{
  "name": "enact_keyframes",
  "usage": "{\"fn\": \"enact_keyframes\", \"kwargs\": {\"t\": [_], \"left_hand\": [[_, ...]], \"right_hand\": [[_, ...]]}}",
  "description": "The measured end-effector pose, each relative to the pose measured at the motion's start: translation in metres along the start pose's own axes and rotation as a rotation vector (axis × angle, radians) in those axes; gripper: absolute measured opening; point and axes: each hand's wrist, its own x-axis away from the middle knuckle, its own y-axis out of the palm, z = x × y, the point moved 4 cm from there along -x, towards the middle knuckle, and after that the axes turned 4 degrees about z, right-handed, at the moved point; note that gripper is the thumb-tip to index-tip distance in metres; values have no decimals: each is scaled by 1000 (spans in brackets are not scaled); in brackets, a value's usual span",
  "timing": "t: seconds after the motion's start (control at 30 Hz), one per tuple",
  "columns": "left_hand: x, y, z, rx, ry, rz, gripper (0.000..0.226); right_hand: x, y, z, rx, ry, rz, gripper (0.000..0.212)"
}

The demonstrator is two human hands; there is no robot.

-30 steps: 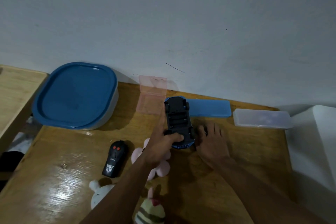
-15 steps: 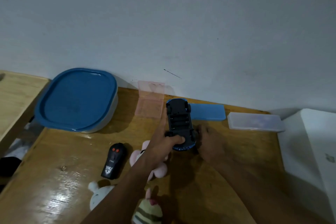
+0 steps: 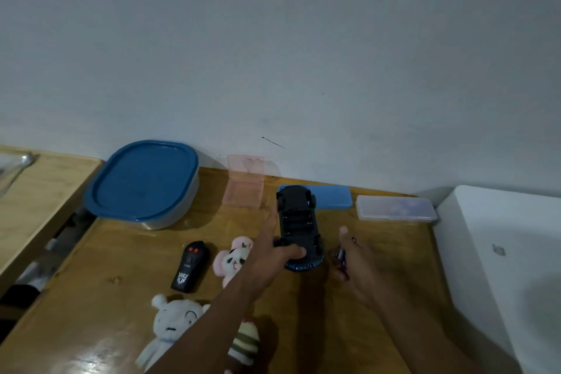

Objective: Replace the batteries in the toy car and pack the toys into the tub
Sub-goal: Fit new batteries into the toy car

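- Right hand (image 3: 353, 266) has moved: a second ago it lay flat on the table (image 3: 106, 255) beside the car, and now it sits just right of the car with its fingers curled around a small purplish battery (image 3: 341, 254).
- That hand is blurred, so I can't make out which fingers do the pinching.
- Left hand (image 3: 273, 255) is where it was, gripping the toy car (image 3: 299, 228), thumb across the near end and fingers stretched along the car's left side.
- Car is belly-up on the wood, wheels in the air, nose towards me, and it hasn't shifted.
- Its battery bay is open in the middle of the underside; too dark for me to tell if any cells sit in it.
- Tub (image 3: 170, 218) stands at the back left against the wall, blue lid (image 3: 142, 182) on, well apart from the car.
- Black remote (image 3: 189, 266) lies left of my left arm, with a pink panda plush (image 3: 232, 259) between it and the arm.
- White plush (image 3: 173, 325) lies near the front edge, and a striped plush (image 3: 247, 340) peeks out from under the left forearm.
- Along the wall I see a pink case (image 3: 244, 182) open, a blue case (image 3: 332, 197) just behind the car, and a clear case (image 3: 394, 208) further right.
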Motion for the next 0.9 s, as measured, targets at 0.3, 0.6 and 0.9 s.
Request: {"fn": "enact_keyframes", "kwargs": {"t": [0.3,0.6,0.9], "left_hand": [[55,14,-7,-3,46,11,104],[75,-4,-8,-40,99,-33,100],[76,-40,-2,-136,97,-183,98]], "right_hand": [[45,-13,0,-155,22,-176,23],[78,-5,3,-314,27,-184,19],[114,23,-3,-99,-203,143,22]]}}
